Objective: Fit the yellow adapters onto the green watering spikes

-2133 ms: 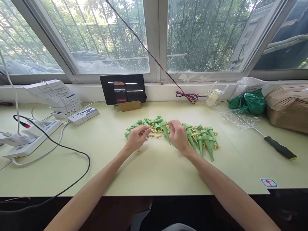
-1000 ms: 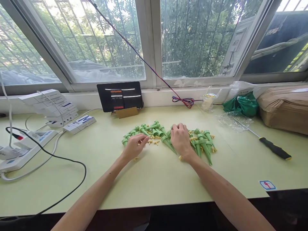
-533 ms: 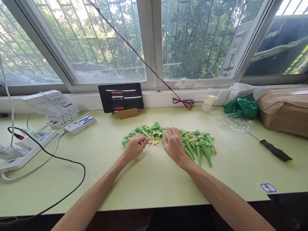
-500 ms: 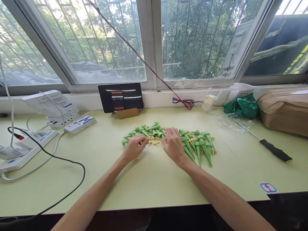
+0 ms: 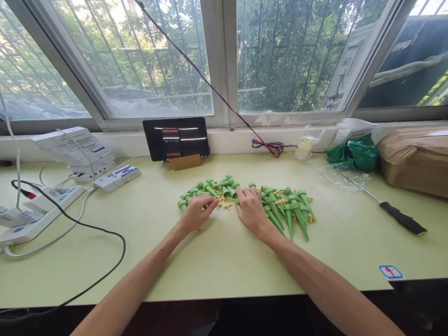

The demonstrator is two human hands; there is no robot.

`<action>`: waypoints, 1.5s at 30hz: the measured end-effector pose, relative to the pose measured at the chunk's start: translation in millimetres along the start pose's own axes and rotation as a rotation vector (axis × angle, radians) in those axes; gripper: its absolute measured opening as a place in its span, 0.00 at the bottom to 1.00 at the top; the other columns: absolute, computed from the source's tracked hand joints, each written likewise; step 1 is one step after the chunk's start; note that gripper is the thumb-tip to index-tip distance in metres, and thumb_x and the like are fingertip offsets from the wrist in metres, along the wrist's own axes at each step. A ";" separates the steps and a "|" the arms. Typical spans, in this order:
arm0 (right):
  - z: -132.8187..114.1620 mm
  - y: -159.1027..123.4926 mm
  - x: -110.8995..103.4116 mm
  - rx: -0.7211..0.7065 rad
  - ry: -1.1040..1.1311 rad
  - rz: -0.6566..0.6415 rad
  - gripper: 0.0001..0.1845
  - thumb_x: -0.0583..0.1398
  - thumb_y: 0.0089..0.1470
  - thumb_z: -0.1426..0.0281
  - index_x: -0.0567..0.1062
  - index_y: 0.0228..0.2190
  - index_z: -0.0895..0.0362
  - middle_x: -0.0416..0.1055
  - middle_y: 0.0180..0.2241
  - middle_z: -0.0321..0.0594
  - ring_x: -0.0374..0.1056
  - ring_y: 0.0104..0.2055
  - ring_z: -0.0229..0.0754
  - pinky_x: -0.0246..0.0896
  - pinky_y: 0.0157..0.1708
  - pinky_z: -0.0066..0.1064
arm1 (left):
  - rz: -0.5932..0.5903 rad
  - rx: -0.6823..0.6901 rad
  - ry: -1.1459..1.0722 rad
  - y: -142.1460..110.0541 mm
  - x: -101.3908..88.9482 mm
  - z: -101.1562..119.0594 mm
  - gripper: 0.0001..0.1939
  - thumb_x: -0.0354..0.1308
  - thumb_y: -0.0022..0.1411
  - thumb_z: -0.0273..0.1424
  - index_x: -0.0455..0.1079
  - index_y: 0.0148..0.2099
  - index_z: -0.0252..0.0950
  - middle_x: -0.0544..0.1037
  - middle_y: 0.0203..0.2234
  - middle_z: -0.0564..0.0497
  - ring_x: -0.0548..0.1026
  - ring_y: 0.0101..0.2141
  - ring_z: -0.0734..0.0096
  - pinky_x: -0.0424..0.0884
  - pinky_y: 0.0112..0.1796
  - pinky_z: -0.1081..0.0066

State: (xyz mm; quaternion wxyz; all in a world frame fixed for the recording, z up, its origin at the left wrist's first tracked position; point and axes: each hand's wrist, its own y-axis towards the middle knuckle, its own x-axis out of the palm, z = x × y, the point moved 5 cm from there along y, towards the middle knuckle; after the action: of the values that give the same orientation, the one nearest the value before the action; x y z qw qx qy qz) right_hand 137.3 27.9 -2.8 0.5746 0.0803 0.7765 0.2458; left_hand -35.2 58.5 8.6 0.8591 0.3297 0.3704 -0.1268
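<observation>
My left hand (image 5: 198, 213) is closed in a pinch, thumb against forefinger, at the left pile; whatever is between the fingertips is too small to make out. My right hand (image 5: 251, 211) has its fingers curled down, with a bit of a green plastic spike (image 5: 237, 201) showing between fingers and thumb. Ridged green spikes (image 5: 226, 181) lie heaped behind both hands. More tapered green spikes (image 5: 297, 212) spread to the right, points toward me. Small yellow T-shaped pieces (image 5: 228, 206) lie scattered between the hands and among the spikes.
A tablet (image 5: 177, 140) showing a timer leans on a cardboard stand. Left are white boxes (image 5: 117, 178), a power strip (image 5: 45, 212) and a black cable (image 5: 105, 234). A screwdriver (image 5: 402, 218), green bag (image 5: 360, 153) and brown package (image 5: 416, 161) lie right.
My right hand's fingers have drawn slightly left and down, uncovering a green cap behind them; green now shows at the fingertips. My left hand stays nearly in place.
</observation>
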 end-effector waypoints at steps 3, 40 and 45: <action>0.7 -0.1 1.5 -0.003 -0.004 0.001 0.16 0.57 0.57 0.79 0.72 0.47 0.58 0.73 0.41 0.48 0.61 0.47 0.54 0.53 0.46 0.41 | -0.003 0.008 0.002 -0.5 0.5 0.1 0.18 0.51 0.69 0.38 0.72 0.29 0.36 0.73 0.22 0.52 0.69 0.24 0.73 0.67 0.26 0.74; -6.6 6.7 16.6 -0.047 -0.083 -0.018 0.09 0.57 0.62 0.72 0.74 0.43 0.59 0.72 0.41 0.51 0.62 0.47 0.54 0.50 0.55 0.45 | -0.044 0.031 0.030 -1.2 4.2 -1.6 0.19 0.50 0.70 0.37 0.71 0.28 0.36 0.71 0.21 0.52 0.67 0.24 0.73 0.66 0.27 0.73; -6.7 6.4 18.6 -0.043 -0.083 -0.010 0.10 0.58 0.60 0.71 0.72 0.44 0.60 0.73 0.39 0.51 0.63 0.46 0.53 0.50 0.55 0.45 | -0.036 0.031 0.051 -1.0 3.4 0.1 0.20 0.50 0.70 0.39 0.71 0.28 0.36 0.70 0.21 0.52 0.67 0.23 0.73 0.65 0.26 0.73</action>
State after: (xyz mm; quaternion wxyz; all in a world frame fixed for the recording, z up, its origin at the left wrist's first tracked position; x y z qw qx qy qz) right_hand 124.1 39.1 -14.2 0.6093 0.0739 0.7468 0.2561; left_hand -33.3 57.8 5.8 0.8418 0.3392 0.3960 -0.1398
